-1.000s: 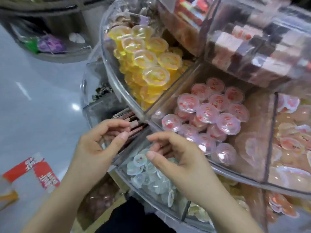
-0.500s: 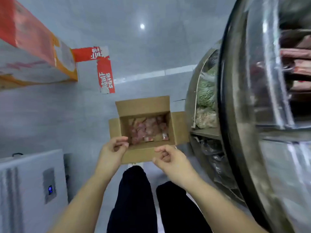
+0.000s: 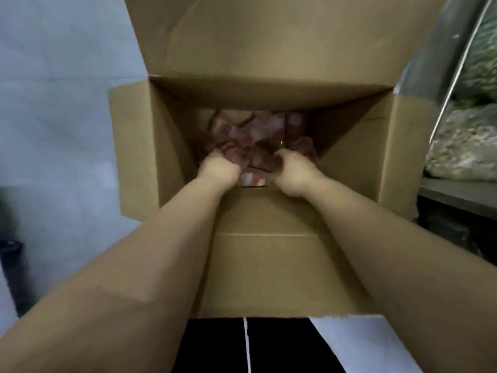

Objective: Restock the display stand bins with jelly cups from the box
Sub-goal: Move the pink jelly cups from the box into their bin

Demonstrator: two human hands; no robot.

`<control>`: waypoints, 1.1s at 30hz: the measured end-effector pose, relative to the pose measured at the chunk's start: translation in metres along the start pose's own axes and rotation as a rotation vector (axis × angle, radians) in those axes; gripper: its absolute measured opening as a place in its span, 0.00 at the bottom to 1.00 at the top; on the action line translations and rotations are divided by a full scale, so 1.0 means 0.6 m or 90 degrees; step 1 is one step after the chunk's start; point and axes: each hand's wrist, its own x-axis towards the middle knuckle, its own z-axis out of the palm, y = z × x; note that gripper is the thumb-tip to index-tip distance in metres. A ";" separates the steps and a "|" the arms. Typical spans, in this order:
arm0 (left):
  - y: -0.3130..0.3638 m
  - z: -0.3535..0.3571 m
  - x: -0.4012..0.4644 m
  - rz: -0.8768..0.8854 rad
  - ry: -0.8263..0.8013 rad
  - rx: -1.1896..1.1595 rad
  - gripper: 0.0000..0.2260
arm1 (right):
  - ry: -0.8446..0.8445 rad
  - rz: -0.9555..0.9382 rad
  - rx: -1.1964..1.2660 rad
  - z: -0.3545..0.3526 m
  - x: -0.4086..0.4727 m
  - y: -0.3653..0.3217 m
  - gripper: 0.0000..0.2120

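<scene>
**Both hands deep in the box**

The left hand [image 3: 219, 168] and the right hand [image 3: 294, 172] reach down into the open cardboard box [image 3: 269, 265]. Their fingers are buried among the pink jelly cups [image 3: 258, 135] at the bottom, so I cannot tell if they grasp any. The cups lie under and beyond the fingertips. To the right of the fingers, outside the box wall, stands the display stand [image 3: 462, 125] with bagged goods. The box flaps stand open on all sides.
</scene>
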 end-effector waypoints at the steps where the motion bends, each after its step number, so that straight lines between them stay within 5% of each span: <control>1: -0.002 0.010 0.017 0.008 -0.007 0.068 0.25 | -0.017 -0.004 -0.021 0.007 0.023 0.003 0.25; 4: -0.008 0.027 0.054 0.058 0.000 0.290 0.22 | -0.058 0.011 -0.015 0.020 0.073 0.004 0.22; 10: -0.035 0.016 0.079 0.246 0.143 0.463 0.20 | -0.126 0.027 -0.010 0.059 0.099 -0.002 0.20; 13: -0.028 0.011 0.061 0.261 0.156 0.448 0.25 | -0.141 0.042 0.096 0.058 0.079 0.018 0.17; 16: -0.013 -0.001 0.038 0.243 0.129 0.271 0.25 | -0.064 0.032 0.222 0.041 0.045 0.023 0.10; 23: 0.058 -0.124 -0.267 0.391 0.066 -0.030 0.21 | 0.135 -0.051 0.717 -0.108 -0.294 -0.086 0.14; 33: 0.272 -0.310 -0.820 0.679 0.042 -0.047 0.22 | 0.497 -0.168 0.842 -0.378 -0.866 -0.195 0.21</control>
